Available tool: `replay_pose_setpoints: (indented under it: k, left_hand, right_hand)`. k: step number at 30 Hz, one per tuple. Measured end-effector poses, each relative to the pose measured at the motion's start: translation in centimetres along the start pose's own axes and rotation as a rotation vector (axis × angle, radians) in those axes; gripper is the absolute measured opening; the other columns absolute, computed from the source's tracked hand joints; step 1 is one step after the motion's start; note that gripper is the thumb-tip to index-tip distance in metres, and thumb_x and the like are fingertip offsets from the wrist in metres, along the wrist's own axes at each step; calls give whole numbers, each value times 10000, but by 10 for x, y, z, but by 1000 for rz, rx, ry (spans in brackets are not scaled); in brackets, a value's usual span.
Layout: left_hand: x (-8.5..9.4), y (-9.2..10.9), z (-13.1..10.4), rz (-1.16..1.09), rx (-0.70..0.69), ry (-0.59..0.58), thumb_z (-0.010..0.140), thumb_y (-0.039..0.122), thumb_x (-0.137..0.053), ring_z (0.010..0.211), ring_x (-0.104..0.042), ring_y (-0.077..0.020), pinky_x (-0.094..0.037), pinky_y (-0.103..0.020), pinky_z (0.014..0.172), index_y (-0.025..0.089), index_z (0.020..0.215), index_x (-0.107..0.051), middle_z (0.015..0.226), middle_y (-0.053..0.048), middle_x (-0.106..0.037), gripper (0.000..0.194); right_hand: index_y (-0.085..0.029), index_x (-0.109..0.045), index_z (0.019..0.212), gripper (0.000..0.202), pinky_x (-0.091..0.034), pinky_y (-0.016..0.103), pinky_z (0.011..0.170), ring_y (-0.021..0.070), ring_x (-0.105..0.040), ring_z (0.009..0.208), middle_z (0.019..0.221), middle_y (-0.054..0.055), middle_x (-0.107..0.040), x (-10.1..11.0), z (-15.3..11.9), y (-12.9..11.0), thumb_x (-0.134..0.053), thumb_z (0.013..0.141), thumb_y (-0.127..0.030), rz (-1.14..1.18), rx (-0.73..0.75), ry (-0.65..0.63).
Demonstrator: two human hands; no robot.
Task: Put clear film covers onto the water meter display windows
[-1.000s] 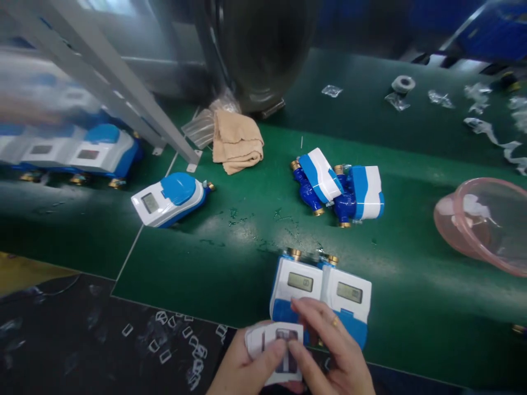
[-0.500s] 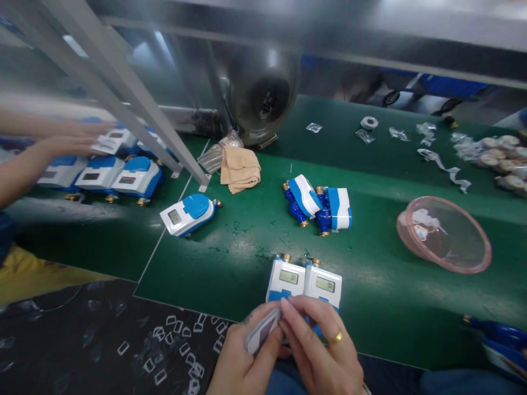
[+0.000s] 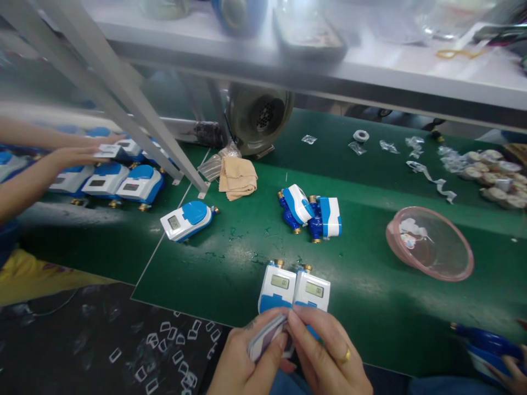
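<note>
My left hand (image 3: 251, 351) is closed around a small stack of flat cards (image 3: 267, 336) at the bottom centre. My right hand (image 3: 325, 351), with a ring on one finger, pinches at the stack's upper right edge. Just beyond my hands lie two white and blue meters, the left meter (image 3: 278, 285) and the right meter (image 3: 312, 291), side by side with their displays up. Farther back, two more meters rest on their sides, one (image 3: 297, 206) leaning towards the other (image 3: 329, 215). A single meter (image 3: 187, 219) lies to the left.
A folded cloth (image 3: 237, 176) lies near the metal post (image 3: 140, 120). A pink basin (image 3: 432, 241) stands right, with rolls (image 3: 494, 175) behind it. At left, another person's hands (image 3: 82, 148) are over a row of meters; another hand (image 3: 513, 370) touches a blue meter (image 3: 486, 343) at lower right.
The view has shifted, showing more of the shelf above. My hands still hold the cards, with my right fingers at their edge. A person's hand has appeared at the lower right.
</note>
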State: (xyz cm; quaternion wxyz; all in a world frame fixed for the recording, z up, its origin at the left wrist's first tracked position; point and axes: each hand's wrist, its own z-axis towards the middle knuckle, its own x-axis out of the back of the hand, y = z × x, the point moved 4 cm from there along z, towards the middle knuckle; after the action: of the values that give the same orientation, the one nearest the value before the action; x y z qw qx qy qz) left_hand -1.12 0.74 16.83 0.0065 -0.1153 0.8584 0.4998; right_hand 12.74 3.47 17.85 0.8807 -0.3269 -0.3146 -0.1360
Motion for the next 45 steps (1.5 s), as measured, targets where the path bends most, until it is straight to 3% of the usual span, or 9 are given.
replay_pose_setpoints:
  k: [4,12,18,21,24,33,40,45]
  left_hand:
    - [-3,-3,2,0,-1,-9,826,436,-651,559,-715,-187,-613,-261,554,241,1039,-752,847,-60,-773,306]
    - [-9,3,3,-38,-24,-6,808,436,-674,616,-706,-200,-626,-295,549,244,1053,-759,884,-69,-768,324]
    - [-7,12,-2,86,-71,-64,862,416,-615,628,-732,-208,-628,-304,615,239,1091,-737,932,-80,-776,313]
    - [-7,18,-7,70,-71,-19,842,425,-640,668,-743,-225,-630,-304,612,229,1062,-743,929,-80,-777,312]
    - [-8,24,-14,52,-54,30,823,454,-655,622,-737,-210,-625,-286,589,220,1036,-752,913,-74,-779,331]
    - [-12,29,-23,126,-80,-34,851,469,-608,588,-730,-198,-606,-260,587,221,1080,-730,850,-67,-783,359]
    - [-11,35,-29,94,-109,54,820,463,-650,562,-729,-208,-603,-249,540,224,1025,-761,799,-68,-781,334]
    - [-8,43,-31,133,-166,36,827,426,-650,574,-731,-186,-592,-217,574,252,1010,-772,872,-66,-786,280]
  right_hand:
    - [-90,-571,1328,462,-598,302,840,225,-640,1031,1106,134,-661,1,-3,3,-545,874,-3,3,-12,8]
    - [-66,-565,1322,488,-564,305,909,222,-604,1086,1177,142,-607,5,-3,5,-553,846,41,15,23,0]
    - [-126,-599,1265,363,-579,263,804,163,-625,906,1005,93,-601,11,20,-1,-552,910,-68,35,-129,96]
    - [-134,-645,1192,322,-581,249,765,153,-630,885,993,87,-596,17,26,-8,-534,907,-33,55,-52,103]
    - [-127,-613,1258,390,-591,281,800,182,-645,960,1039,103,-622,23,20,-11,-536,894,-7,17,11,131]
    - [-145,-585,1315,398,-615,303,792,214,-695,963,1049,103,-713,29,10,-14,-518,928,-83,-23,31,136]
    - [-136,-602,1290,392,-612,308,792,220,-699,958,1058,115,-710,33,16,-20,-551,907,-73,-32,64,116]
    - [-179,-630,1240,376,-610,273,721,174,-692,826,937,77,-685,34,29,-23,-588,883,-68,44,-62,211]
